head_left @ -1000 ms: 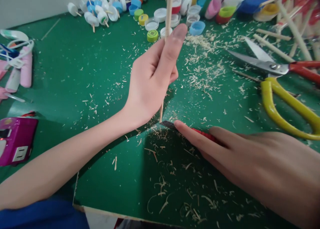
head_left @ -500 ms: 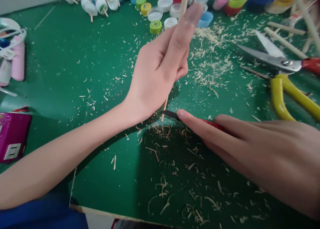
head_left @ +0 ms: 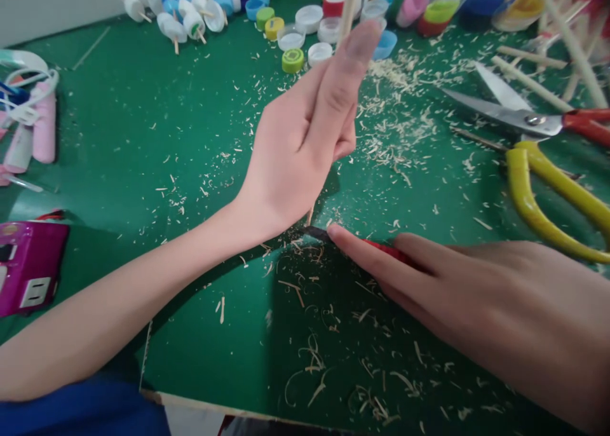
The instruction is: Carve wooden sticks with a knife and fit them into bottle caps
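My left hand (head_left: 305, 131) is closed around a thin wooden stick (head_left: 349, 10), thumb along it. The stick slants from the top of the view down under my palm, and its lower end shows just below the wrist side. In my right hand (head_left: 457, 283) is a knife with a red handle (head_left: 386, 250) and a dark blade (head_left: 315, 232); the forefinger presses along the blade's back. The blade lies at the stick's lower end, close to the green table top (head_left: 214, 353). Wood shavings (head_left: 314, 353) are scattered beneath and around both hands.
Open scissors (head_left: 534, 119) and a yellow-handled tool (head_left: 519, 175) lie at the right, near loose wooden sticks (head_left: 534, 83). Plastic bottle caps (head_left: 309, 18) crowd the back. A magenta box (head_left: 35, 264) and a pink glue gun (head_left: 44, 124) are at the left.
The knife blade has moved down along the stick to its lower end, my right hand shifting slightly down and left. My left hand keeps its hold. The view has tilted slightly.
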Available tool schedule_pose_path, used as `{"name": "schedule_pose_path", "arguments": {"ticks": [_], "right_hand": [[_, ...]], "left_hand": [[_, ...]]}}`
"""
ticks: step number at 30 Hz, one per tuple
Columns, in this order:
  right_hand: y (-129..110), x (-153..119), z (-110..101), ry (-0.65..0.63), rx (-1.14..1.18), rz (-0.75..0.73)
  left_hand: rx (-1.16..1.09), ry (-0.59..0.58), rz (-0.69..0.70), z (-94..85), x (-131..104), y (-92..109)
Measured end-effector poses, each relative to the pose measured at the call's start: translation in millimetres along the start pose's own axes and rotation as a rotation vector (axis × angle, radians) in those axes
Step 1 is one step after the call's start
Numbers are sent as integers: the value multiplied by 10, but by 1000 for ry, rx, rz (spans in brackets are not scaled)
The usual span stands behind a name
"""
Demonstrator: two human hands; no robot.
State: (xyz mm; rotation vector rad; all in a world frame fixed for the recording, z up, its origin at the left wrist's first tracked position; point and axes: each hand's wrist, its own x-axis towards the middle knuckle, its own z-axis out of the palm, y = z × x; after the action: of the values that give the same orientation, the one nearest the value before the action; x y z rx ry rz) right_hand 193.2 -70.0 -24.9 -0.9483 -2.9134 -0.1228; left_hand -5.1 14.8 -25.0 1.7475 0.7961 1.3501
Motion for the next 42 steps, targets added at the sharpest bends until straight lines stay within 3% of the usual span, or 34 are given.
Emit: {"name": "schedule_pose_path", "arguments": {"ticks": [5, 12, 15, 17, 24, 31, 34, 42], "right_hand": [[60, 6, -77, -114, -25, -25], [50, -9, 4, 78, -82, 26], [2, -3, 35, 73, -71, 55], [-20, 17, 40, 63, -65, 70], [-29, 101, 37, 68, -115, 51], [-18, 82, 0, -28, -41, 2], [-28, 63, -22, -47, -9, 11], [80, 31, -81, -106, 5, 13]], "left_hand": [[-40, -38, -32, -22, 20, -14], [-100, -44, -76, -4, 75, -54], [-210, 28, -74, 2, 79, -81], [-243, 14, -131, 2, 73, -76], [-109, 35, -124, 65, 56, -4], [-153, -15, -87, 52, 75, -57], [-182, 44, -33, 48, 79, -98], [-132, 18, -125, 15, 86, -78]]}}
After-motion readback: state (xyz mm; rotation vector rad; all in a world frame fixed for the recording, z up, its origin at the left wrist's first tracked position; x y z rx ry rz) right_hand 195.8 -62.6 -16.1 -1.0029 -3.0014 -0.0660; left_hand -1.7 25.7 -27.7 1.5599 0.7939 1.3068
